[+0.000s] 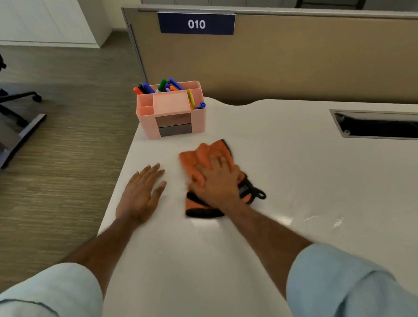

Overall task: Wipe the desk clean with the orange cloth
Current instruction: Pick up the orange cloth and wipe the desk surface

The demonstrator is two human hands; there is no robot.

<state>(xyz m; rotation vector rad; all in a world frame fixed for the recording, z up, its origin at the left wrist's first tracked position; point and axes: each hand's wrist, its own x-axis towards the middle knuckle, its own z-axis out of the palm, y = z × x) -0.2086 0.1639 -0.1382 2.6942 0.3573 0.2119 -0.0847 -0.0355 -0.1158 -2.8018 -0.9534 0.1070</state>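
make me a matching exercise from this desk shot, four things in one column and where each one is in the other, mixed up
Things
1. orange cloth
2. left hand
3. pink organizer
4. blue sign

Places
A. on the partition behind the desk, reading 010
B. flat on the bare desk near its left edge
C. under the right hand, spread on the desk
D. at the desk's far left corner, holding markers

Pairs: 1-C, 2-B, 3-D, 4-A
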